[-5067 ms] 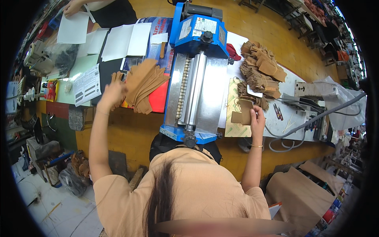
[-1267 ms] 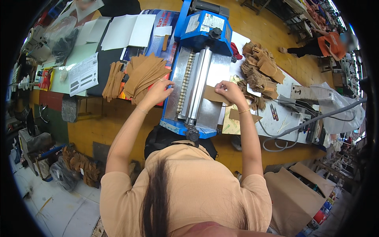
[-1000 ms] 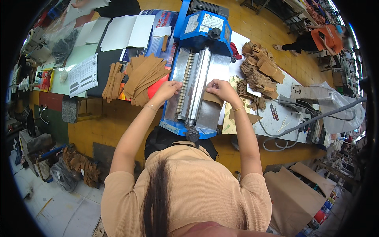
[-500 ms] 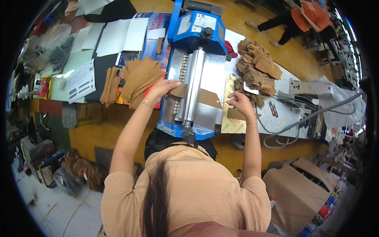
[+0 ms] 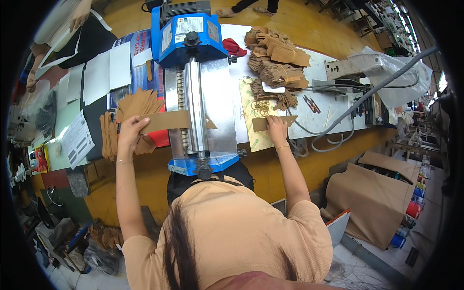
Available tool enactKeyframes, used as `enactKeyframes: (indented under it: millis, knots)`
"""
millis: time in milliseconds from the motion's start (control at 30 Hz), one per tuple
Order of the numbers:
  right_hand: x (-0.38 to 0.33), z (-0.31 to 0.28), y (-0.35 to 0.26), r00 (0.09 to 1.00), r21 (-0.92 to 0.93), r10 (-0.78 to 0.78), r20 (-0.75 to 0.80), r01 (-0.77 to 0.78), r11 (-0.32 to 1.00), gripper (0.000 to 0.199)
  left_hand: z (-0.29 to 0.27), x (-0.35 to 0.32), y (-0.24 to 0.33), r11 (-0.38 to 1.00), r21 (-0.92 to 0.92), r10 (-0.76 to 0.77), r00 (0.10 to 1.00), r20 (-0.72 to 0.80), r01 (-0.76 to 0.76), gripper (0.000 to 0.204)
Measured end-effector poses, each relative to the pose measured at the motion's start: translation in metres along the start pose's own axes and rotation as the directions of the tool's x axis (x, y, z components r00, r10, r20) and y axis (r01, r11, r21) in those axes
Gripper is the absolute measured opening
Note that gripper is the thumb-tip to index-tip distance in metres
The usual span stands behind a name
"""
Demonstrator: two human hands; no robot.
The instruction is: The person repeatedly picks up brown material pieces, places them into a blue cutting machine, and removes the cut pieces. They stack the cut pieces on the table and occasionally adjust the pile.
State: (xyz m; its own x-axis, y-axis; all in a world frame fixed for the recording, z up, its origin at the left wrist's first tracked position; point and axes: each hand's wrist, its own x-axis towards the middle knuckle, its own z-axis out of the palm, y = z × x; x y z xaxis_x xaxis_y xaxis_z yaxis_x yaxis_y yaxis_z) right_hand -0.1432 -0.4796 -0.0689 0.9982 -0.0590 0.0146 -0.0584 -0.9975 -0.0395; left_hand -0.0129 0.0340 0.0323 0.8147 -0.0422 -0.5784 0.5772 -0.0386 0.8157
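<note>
A brown leather-like strip (image 5: 166,120) runs through the blue roller machine (image 5: 189,36), beneath its shiny metal roller (image 5: 196,106). Its pointed end shows on the roller's right side. My left hand (image 5: 131,133) pinches the left end of this strip, over a fanned pile of brown pieces (image 5: 137,104). On the right, my right hand (image 5: 277,129) has its fingers closed on a second brown strip (image 5: 261,124), which lies on a yellowish sheet (image 5: 247,104). The undersides of the right fingers are hidden.
Stacked brown bundles (image 5: 278,58) and several rubber bands (image 5: 261,108) lie right of the machine. Small snips (image 5: 311,104) and a grey hose (image 5: 369,92) are farther right. Pale sheets (image 5: 120,66) lie left. At the far left are another person's hands (image 5: 79,17).
My left hand has drawn the strip leftward through the roller. My right hand, formerly raised and empty, has come down onto the other strip. The whole view has shifted.
</note>
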Motion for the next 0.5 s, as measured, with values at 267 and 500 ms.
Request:
enactKeyframes:
  millis: [267,500]
  knots:
    - [-0.004,-0.006,0.007,0.996,0.043,-0.053,-0.076,0.056,0.998,0.017,-0.028,-0.037,0.039,0.992,0.073,0.106,0.992,-0.068,-0.101,0.012]
    - [0.004,-0.045,0.002,0.980,0.298,-0.007,0.199,-0.054,0.953,0.011,-0.039,-0.061,0.086,0.962,0.084,0.268,0.959,-0.090,-0.261,0.011]
